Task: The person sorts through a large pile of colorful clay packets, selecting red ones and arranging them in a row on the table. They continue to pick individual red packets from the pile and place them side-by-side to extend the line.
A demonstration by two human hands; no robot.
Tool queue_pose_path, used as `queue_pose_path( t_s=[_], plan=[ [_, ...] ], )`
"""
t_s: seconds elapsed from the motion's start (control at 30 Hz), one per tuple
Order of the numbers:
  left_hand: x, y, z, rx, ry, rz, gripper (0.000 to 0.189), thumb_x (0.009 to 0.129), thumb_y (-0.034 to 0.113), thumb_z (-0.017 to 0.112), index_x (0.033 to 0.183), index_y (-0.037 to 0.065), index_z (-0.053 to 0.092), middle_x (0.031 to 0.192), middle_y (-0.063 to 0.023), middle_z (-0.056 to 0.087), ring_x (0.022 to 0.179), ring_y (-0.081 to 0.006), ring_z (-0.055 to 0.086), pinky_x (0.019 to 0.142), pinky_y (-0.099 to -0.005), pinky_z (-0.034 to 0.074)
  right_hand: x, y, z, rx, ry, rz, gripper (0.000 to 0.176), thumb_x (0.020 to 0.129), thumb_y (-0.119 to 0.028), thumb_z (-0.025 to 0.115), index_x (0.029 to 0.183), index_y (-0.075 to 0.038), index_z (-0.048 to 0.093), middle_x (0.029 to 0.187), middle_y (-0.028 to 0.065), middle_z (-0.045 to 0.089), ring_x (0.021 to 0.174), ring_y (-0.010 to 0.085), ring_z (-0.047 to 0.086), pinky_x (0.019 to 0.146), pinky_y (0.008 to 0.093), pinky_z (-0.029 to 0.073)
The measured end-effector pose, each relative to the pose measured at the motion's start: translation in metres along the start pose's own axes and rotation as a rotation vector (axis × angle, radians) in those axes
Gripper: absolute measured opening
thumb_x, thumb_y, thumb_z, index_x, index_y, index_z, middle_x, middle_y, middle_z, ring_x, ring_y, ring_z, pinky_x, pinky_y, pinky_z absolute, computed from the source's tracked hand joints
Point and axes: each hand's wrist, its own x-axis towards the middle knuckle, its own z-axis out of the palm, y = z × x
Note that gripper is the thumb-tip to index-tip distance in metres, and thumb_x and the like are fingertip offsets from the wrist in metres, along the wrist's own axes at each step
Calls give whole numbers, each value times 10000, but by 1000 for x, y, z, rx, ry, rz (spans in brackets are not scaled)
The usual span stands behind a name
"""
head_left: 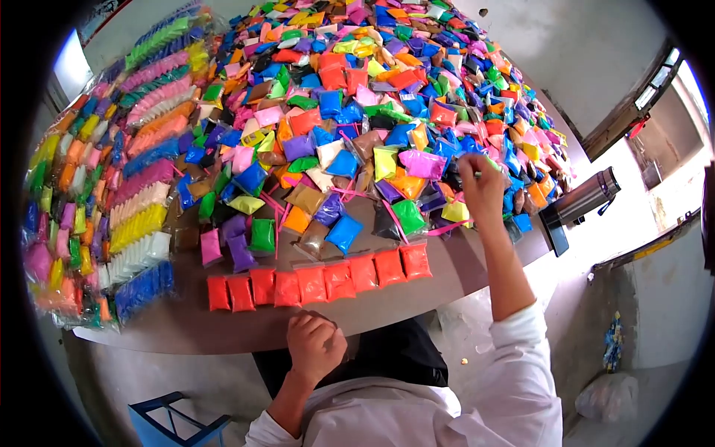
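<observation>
The right hand [481, 186] is over the mixed packet heap [331, 103], fingers bent; if it grips something, I cannot tell. The left hand [316, 346] is curled closed, near the row of red packets [339, 281] on the worktop [201, 335]. Picking seems the present step; the next move calls for separating only one.

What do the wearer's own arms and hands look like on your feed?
Both the left hand and the right hand are ungloved, with no watch or bracelet visible at either wrist. The plain white sleeves end partway along the forearms, leaving the rest uncovered. I can't make out any markings or cables.
</observation>
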Motion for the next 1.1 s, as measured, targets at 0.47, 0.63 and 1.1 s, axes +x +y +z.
queue_pose_path(
  t_s=[0.47,0.63,1.1],
  plan=[
    [0,2,-3,7,-21,-50,106,671,83,716,701,96,615,773,-37,644,751,-255,614,745,-386,453,140,72,57,-468,-373,-25,489,784,-305,815,1203,-78,705,1118,192,722,970,415,696,839,437,549],
    [3,4,-3,6,-4,-12,139,690,37,706,688,77,573,758,-33,642,725,-250,595,714,-382,427,94,18,5,302,-395,179,311,909,-191,765,1123,19,683,941,57,727,826,139,666,771,302,537],
    [7,2,-20,-163,-137,-28,130,754,190,681,754,77,616,814,-64,654,804,-271,601,795,-396,421,-184,-120,3,905,-714,659,204,921,-136,778,1063,-4,714,938,-11,701,848,65,613,765,244,514]
  ],
)
